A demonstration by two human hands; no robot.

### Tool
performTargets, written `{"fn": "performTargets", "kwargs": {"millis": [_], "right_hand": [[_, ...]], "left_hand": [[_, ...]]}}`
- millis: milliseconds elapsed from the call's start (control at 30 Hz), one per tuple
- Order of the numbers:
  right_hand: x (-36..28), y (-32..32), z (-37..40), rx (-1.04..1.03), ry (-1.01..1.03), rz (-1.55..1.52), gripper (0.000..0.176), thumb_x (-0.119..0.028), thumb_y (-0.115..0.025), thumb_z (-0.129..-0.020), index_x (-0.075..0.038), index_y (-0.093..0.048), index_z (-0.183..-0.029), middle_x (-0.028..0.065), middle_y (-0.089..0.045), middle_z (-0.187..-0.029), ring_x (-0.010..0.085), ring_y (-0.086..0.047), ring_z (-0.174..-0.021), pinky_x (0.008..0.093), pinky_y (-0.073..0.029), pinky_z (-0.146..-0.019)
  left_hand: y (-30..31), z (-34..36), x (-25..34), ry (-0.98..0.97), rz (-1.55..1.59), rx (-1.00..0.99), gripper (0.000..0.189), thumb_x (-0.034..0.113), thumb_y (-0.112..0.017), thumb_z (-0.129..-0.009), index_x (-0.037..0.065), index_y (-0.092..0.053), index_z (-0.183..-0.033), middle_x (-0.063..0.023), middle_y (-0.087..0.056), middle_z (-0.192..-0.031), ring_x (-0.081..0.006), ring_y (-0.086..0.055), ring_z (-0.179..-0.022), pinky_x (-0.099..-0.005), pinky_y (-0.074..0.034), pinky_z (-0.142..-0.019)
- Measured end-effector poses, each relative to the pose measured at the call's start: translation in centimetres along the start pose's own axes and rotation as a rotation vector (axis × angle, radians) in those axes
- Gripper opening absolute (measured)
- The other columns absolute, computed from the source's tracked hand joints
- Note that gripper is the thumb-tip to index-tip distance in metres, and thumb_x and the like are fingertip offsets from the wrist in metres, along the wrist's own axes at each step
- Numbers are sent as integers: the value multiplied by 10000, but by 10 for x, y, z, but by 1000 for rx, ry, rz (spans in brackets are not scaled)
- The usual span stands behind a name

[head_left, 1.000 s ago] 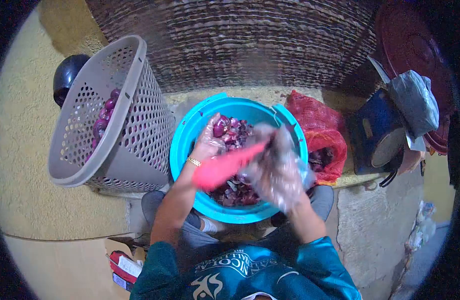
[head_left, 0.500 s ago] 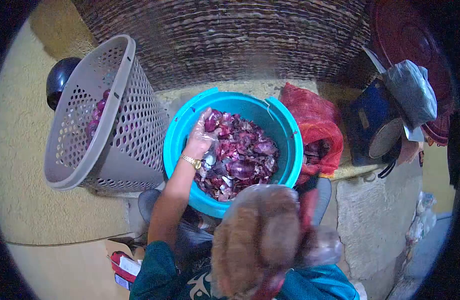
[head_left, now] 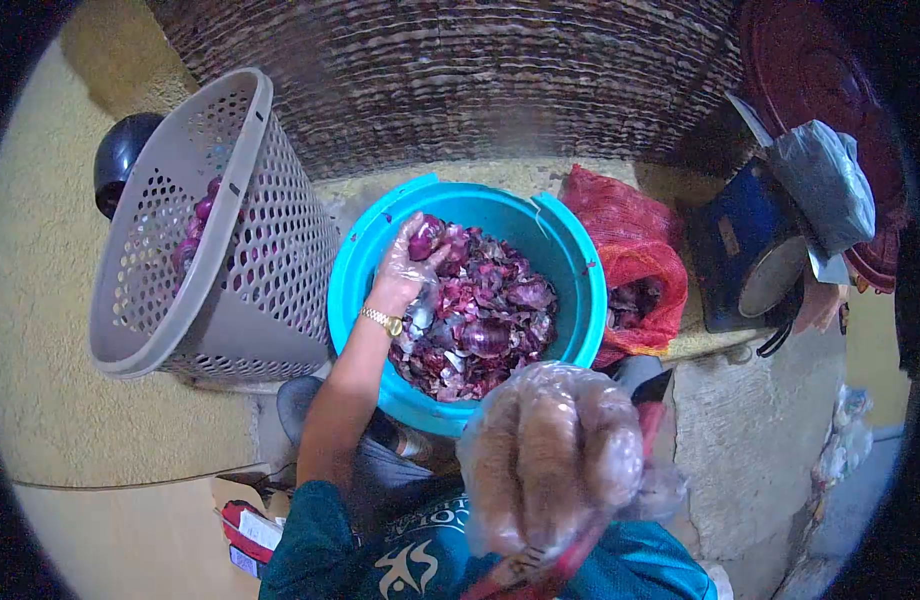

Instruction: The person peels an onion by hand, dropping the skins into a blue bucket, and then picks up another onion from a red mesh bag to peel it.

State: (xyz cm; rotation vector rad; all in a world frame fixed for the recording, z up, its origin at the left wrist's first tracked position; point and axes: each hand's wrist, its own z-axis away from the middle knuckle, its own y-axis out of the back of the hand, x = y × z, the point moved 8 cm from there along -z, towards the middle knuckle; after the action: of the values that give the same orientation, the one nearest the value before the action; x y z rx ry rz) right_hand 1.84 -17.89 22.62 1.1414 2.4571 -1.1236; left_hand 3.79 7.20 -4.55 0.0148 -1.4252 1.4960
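My left hand (head_left: 404, 262), in a clear plastic glove, has its fingers around a red onion (head_left: 426, 238) over the left side of a turquoise tub (head_left: 342, 300). Onions and loose purple skins (head_left: 485, 335) lie in the tub. Close to the camera, my right hand (head_left: 555, 455) is also gloved, with its fingers curled. A red strip-like thing (head_left: 652, 425) shows past the fingers and again below them. What the right hand grips is mostly hidden.
A grey perforated basket (head_left: 292, 205) holding red onions (head_left: 192, 238) leans at left. Right of the tub sits a red mesh sack (head_left: 620, 225) with onions inside. Beyond it stand a blue dial scale (head_left: 745, 235) and a plastic-wrapped bundle (head_left: 825, 185). A corrugated surface (head_left: 460, 85) rises behind.
My right hand has moved right and slightly, with its curled fingers now clearer. My left hand has lifted the onion a little, its fingers now more plainly around it.
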Motion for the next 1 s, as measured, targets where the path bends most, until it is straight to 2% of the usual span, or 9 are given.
{"fn": "performTargets", "kwargs": {"millis": [67, 133, 233, 333, 667, 733, 867, 933, 1000], "right_hand": [[-7, 3, -1, 2, 2, 17, 358, -446, -570, -918, -109, -544, -1034, 33, -557, -902, 146, -559, -786, 308, -506, -749], [-16, 7, -2, 14, 8, 35, 352, -441, -570, -919, -109, -543, -1031, 33, -556, -899, 147, -559, -788, 311, -505, -753], [-22, 9, -2, 15, 13, 54, 344, -434, -570, -920, -108, -541, -1026, 34, -555, -895, 149, -559, -791, 316, -504, -758], [-17, 7, -2, 13, 14, 37, 336, -428, -570, -921, -108, -540, -1021, 34, -553, -892, 152, -559, -794, 321, -503, -764], [-1, -3, -1, 5, 21, -28, 309, -405, -570, -926, -108, -535, -1005, 35, -548, -879, 158, -559, -804, 337, -500, -783], [1, -1, -1, 8, 22, -33, 304, -400, -570, -927, -108, -534, -1002, 36, -547, -876, 160, -559, -806, 341, -499, -787], [2, -1, -1, 8, 26, -50, 294, -391, -570, -929, -108, -532, -996, 36, -545, -871, 163, -559, -810, 347, -498, -794], [2, -3, -3, 6, 26, -57, 289, -386, -570, -930, -107, -531, -992, 36, -544, -869, 164, -559, -812, 351, -497, -798], [2, 0, -3, 8, 24, -61, 284, -382, -570, -931, -107, -530, -989, 37, -543, -866, 165, -559, -814, 354, -497, -802]], "left_hand": [[-4, -2, 1, 7, 27, -39, 312, 83, -701, -845, 102, -605, -1141, -56, -548, -1183, -225, -563, -1067, -447, -484, -980], [-2, 1, -5, 156, 173, 64, 222, 134, -715, -841, 104, -637, -1047, -66, -573, -1117, -272, -585, -1045, -486, -515, -922], [-4, 5, -1, 75, 145, 86, 207, 135, -719, -838, 112, -638, -1027, -62, -604, -1050, -273, -587, -1043, -493, -527, -894], [-4, 5, -1, 98, 141, 99, 194, 140, -722, -836, 120, -641, -1011, -58, -620, -1007, -276, -594, -1036, -500, -529, -882], [-2, -1, -2, 87, 153, 54, 200, 128, -719, -837, 115, -643, -1021, -40, -609, -1058, -284, -587, -1038, -525, -497, -925], [-1, 0, -3, 93, 150, 77, 141, 114, -661, -874, 92, -634, -1010, -88, -631, -1069, -304, -581, -1042, -524, -492, -952], [1, 1, -2, 97, 161, 97, 146, 116, -650, -882, 101, -636, -1027, -88, -636, -1059, -303, -584, -1047, -533, -486, -955], [-2, 2, 0, 57, 133, 34, 217, 148, -683, -871, 105, -628, -1077, -47, -580, -1141, -304, -551, -1107, -519, -478, -952], [-3, 2, 0, 73, 140, 40, 226, 144, -674, -877, 103, -623, -1093, -48, -581, -1141, -307, -554, -1104, -518, -478, -951]]}}
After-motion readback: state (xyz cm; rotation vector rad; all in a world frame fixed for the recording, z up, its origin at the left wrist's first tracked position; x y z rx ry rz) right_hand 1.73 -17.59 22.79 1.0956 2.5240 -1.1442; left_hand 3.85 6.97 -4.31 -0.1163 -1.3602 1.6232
